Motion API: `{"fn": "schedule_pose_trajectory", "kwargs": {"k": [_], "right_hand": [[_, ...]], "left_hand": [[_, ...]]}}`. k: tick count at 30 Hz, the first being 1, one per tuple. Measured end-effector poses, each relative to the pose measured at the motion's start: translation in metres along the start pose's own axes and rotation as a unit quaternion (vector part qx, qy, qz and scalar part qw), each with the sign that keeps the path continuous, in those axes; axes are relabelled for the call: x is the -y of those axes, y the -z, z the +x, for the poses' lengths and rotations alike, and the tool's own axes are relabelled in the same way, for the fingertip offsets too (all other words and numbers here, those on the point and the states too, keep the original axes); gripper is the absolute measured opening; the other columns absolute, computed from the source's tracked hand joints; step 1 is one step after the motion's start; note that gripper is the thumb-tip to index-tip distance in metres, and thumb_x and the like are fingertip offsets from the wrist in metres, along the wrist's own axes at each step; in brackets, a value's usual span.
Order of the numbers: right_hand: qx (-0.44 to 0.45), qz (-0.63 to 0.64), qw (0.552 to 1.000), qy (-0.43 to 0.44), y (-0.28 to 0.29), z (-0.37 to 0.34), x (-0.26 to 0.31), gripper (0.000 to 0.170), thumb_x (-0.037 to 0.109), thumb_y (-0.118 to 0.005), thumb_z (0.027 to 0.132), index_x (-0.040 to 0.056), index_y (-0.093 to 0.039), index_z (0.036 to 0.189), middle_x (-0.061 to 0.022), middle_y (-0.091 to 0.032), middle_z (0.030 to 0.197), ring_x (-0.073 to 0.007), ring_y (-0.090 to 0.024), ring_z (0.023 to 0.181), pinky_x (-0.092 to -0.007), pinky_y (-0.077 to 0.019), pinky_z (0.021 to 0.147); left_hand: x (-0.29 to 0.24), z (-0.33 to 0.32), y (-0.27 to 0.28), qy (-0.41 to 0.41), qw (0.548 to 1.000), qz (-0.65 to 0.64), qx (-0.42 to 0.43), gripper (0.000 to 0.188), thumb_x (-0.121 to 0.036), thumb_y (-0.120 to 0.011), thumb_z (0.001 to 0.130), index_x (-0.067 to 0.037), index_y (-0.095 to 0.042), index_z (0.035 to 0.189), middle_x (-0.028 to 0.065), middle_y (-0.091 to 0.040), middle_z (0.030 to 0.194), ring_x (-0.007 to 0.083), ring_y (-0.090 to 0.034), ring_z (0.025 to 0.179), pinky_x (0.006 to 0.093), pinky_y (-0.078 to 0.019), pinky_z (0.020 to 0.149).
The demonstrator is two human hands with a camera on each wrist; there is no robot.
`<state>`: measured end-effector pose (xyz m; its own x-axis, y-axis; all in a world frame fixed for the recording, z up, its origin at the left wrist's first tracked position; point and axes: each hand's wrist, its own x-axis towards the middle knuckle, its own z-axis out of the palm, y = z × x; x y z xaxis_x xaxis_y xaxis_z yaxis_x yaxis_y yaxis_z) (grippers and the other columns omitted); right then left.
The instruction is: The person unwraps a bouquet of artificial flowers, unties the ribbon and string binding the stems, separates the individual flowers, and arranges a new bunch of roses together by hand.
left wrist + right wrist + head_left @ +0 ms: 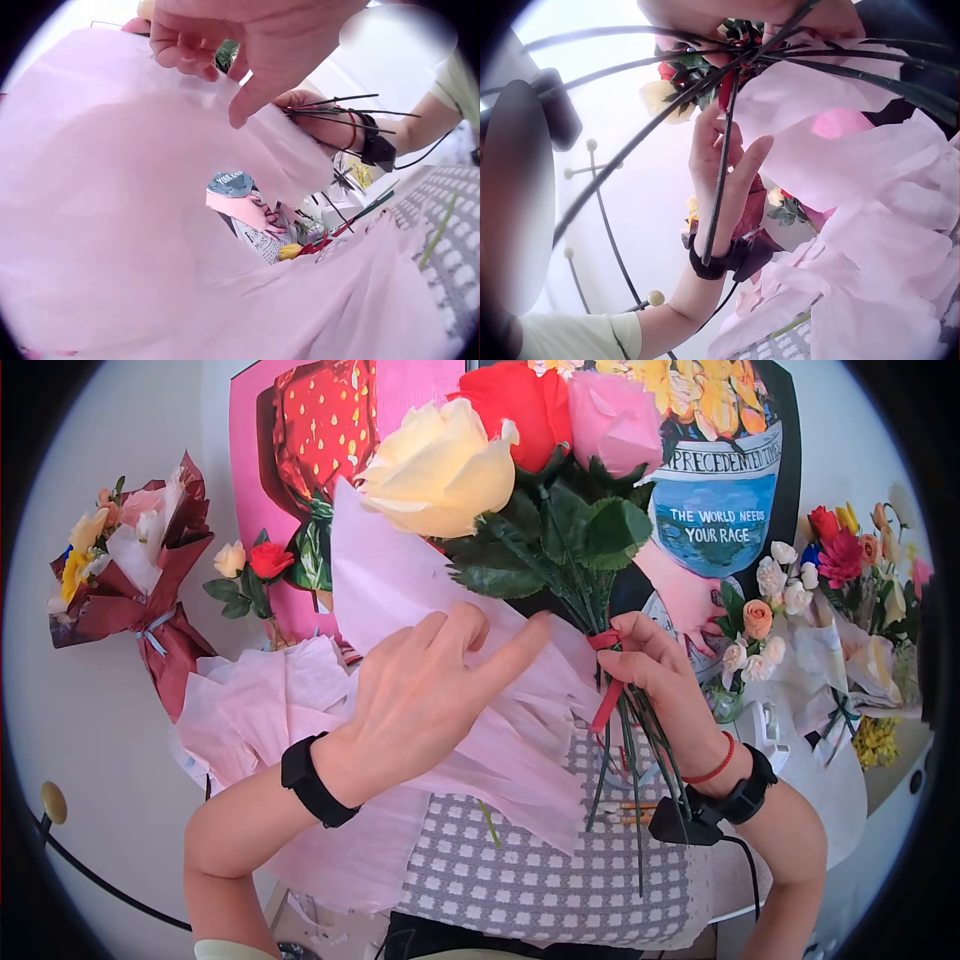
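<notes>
My right hand [660, 670] pinches a red ribbon [606, 705] wound round the green stems [640, 790] of a bouquet. Above it are a cream rose [440, 470], a red rose [515, 410] and a pink rose [615, 422], with dark leaves. My left hand [410, 685] hovers left of the ribbon, thumb and forefinger spread and the other fingers bent, gripping nothing visible. Pale pink paper [400, 570] stands behind this hand. In the left wrist view the sheet [112, 187] fills much of the picture; in the right wrist view the stems [630, 161] fan out near the camera.
A maroon-wrapped bouquet [175, 650] is at the left. More pink paper [270, 695] lies beside a checked cloth [550, 880]. Painted pictures [715, 520] stand at the back; other flowers [840, 560] are at the right. Pencils [635, 819] lie beyond the black wrist device.
</notes>
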<state>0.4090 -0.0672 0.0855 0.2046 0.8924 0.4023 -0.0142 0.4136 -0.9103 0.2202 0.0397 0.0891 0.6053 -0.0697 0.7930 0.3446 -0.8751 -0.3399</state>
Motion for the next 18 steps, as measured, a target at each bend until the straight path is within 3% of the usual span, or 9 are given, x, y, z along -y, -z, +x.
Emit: {"fn": "schedule_pose_trajectory", "kwargs": {"k": [1, 4, 7, 10, 14, 18], "right_hand": [[0.0, -0.001, 1.0, 0.0, 0.0, 0.0, 0.0, 0.015, 0.007, -0.053, 0.081, 0.0037, -0.049, 0.095, -0.0003, -0.055, 0.088, -0.0054, -0.05, 0.081, -0.0198, -0.0392, 0.075], [0.015, -0.004, 1.0, -0.006, 0.0, 0.003, -0.003, 0.014, 0.008, -0.054, 0.082, 0.0039, -0.049, 0.094, 0.0, -0.054, 0.087, -0.0055, -0.05, 0.081, -0.0192, -0.0386, 0.075], [0.005, 0.002, 1.0, 0.018, 0.002, 0.005, 0.0, 0.013, 0.009, -0.053, 0.084, 0.0033, -0.05, 0.095, -0.0023, -0.056, 0.09, -0.0066, -0.051, 0.082, -0.0195, -0.0406, 0.074], [-0.005, 0.028, 0.999, 0.033, 0.005, 0.009, 0.008, 0.014, 0.01, -0.05, 0.085, 0.0007, -0.05, 0.096, -0.0109, -0.059, 0.098, -0.0114, -0.056, 0.083, -0.0243, -0.0485, 0.069], [-0.014, 0.063, 0.998, 0.005, 0.007, 0.006, 0.018, 0.015, 0.013, -0.05, 0.086, 0.0007, -0.05, 0.095, -0.0136, -0.06, 0.097, -0.0125, -0.058, 0.076, -0.0248, -0.0503, 0.063], [0.037, 0.05, 0.998, 0.006, 0.014, 0.004, 0.013, 0.016, 0.016, -0.048, 0.087, 0.0021, -0.05, 0.096, -0.0151, -0.06, 0.099, -0.0117, -0.058, 0.075, -0.0241, -0.0496, 0.064]], "left_hand": [[0.0, 0.0, 0.0, -0.004, 1.0, 0.01, 0.015, 0.031, -0.006, -0.066, 0.065, -0.01, -0.058, 0.095, 0.0055, -0.05, 0.078, 0.0183, -0.049, 0.057, 0.0301, -0.0382, 0.046], [0.007, -0.006, -0.01, -0.02, 0.999, -0.003, 0.037, 0.018, -0.005, -0.062, 0.065, -0.008, -0.056, 0.082, 0.0032, -0.047, 0.068, 0.0184, -0.051, 0.057, 0.0312, -0.0395, 0.047], [0.009, -0.016, -0.012, -0.005, 0.996, 0.007, 0.092, 0.016, -0.003, -0.06, 0.063, -0.007, -0.053, 0.077, 0.0036, -0.048, 0.071, 0.0184, -0.053, 0.059, 0.0316, -0.0409, 0.049], [0.01, -0.023, -0.008, -0.013, 0.995, -0.03, 0.098, 0.015, -0.003, -0.06, 0.063, -0.007, -0.053, 0.076, 0.0033, -0.048, 0.071, 0.0193, -0.052, 0.059, 0.0312, -0.041, 0.049], [0.004, -0.022, -0.003, -0.003, 0.996, -0.017, 0.082, 0.014, -0.004, -0.059, 0.062, -0.007, -0.053, 0.075, 0.0035, -0.048, 0.074, 0.0192, -0.051, 0.062, 0.0318, -0.0412, 0.05], [0.001, -0.015, -0.002, -0.036, 0.996, 0.038, 0.078, 0.013, -0.006, -0.056, 0.061, -0.006, -0.054, 0.074, 0.0037, -0.052, 0.09, 0.0178, -0.05, 0.073, 0.0306, -0.0416, 0.055]]}}
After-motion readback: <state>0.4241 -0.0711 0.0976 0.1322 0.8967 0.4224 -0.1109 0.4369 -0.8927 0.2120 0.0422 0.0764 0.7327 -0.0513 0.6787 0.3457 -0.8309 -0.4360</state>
